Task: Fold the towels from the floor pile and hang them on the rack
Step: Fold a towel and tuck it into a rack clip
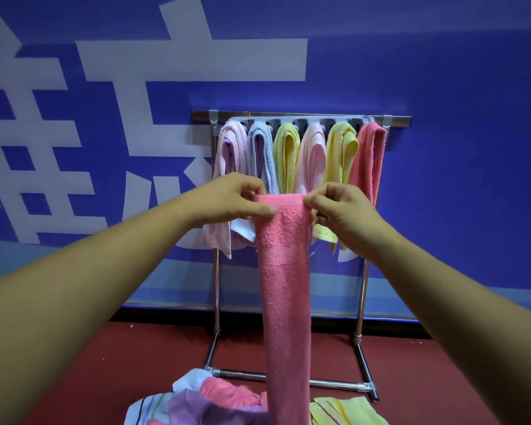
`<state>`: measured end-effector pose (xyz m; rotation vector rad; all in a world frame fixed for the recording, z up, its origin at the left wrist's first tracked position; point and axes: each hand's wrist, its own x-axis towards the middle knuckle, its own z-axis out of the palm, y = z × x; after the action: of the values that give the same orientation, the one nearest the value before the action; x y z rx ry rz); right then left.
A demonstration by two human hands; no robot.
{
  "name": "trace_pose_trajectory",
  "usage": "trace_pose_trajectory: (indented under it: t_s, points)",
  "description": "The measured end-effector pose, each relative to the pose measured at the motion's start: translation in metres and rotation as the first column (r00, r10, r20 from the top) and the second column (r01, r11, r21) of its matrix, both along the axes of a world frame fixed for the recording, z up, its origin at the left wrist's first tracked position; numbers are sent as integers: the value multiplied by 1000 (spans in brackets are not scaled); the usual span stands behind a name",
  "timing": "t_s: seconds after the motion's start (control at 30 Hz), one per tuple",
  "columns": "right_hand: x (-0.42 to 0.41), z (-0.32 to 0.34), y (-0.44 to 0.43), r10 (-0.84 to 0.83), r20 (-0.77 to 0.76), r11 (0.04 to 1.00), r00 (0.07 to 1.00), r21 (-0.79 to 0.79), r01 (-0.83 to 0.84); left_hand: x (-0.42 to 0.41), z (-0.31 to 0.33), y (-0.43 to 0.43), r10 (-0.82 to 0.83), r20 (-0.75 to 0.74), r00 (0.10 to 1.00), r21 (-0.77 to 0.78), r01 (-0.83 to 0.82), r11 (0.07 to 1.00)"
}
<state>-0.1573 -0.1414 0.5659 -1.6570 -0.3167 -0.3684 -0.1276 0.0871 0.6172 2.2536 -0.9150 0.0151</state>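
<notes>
Partly done: six towels (285, 154) on rack (203, 115), left hand (239, 199) and right hand (342, 216) pinching pink towel (284, 286), pile (215, 400) remaining on floor (105, 363).

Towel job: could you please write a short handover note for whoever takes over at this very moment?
Left hand: pinches the top left corner of the pink towel.
Right hand: pinches its top right corner.
The pink towel hangs from both hands as a long narrow strip in front of the rack, its lower end down by the floor pile.
Done: six towels hang side by side on the rack.
Left: finish folding the pink towel and hang it, then do the floor pile and the yellow towel lying to its right.
</notes>
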Motion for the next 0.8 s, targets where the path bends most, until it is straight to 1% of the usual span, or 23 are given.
trace_pose_trajectory:
  t_s: [0.07,0.17,0.27,0.3,0.33,0.4,0.43,0.5,0.57,0.6,0.7,0.73,0.77,0.8]
  points:
    - [1,1,4,-3,10,1000,1000,19,3,3,-8,-5,30,-49,998,-151,-37,988]
    - [-1,8,8,0,57,993,998,119,-6,2,-19,-16,-16,-177,984,-354,-49,934]
    - [1,12,7,-33,62,989,998,144,24,-3,-18,-22,3,-233,972,-473,-116,873]
    - [1,12,7,-41,57,985,998,168,31,-3,-16,-24,21,-228,973,-495,-135,858]
    - [1,12,9,-17,46,975,999,224,7,-1,-14,-25,37,-216,976,-513,-145,846]
    - [-1,8,13,116,-23,929,993,356,-100,1,-12,-28,59,-187,981,-537,-153,830]
    - [-3,3,16,195,-74,911,978,383,-152,1,-11,-29,72,-183,980,-550,-163,819]
    - [-7,-13,21,301,-184,908,936,356,-222,1,-8,-29,105,-189,976,-575,-196,794]
    - [-8,-30,23,305,-238,921,922,320,-222,3,-7,-28,144,-178,973,-583,-223,782]
    - [-8,-36,23,293,-237,920,926,333,-206,4,-7,-28,163,-178,971,-578,-236,781]
    - [-10,-39,26,292,-190,901,937,383,-203,10,-14,-25,195,-223,955,-559,-289,778]
    - [-10,-37,27,292,-170,899,941,385,-209,11,-17,-25,191,-256,948,-572,-308,760]
    - [-11,-34,29,279,-158,899,947,389,-200,10,-19,-26,155,-315,936,-606,-324,726]
    - [-10,-31,30,257,-145,901,955,394,-183,7,-20,-27,65,-392,918,-657,-329,678]
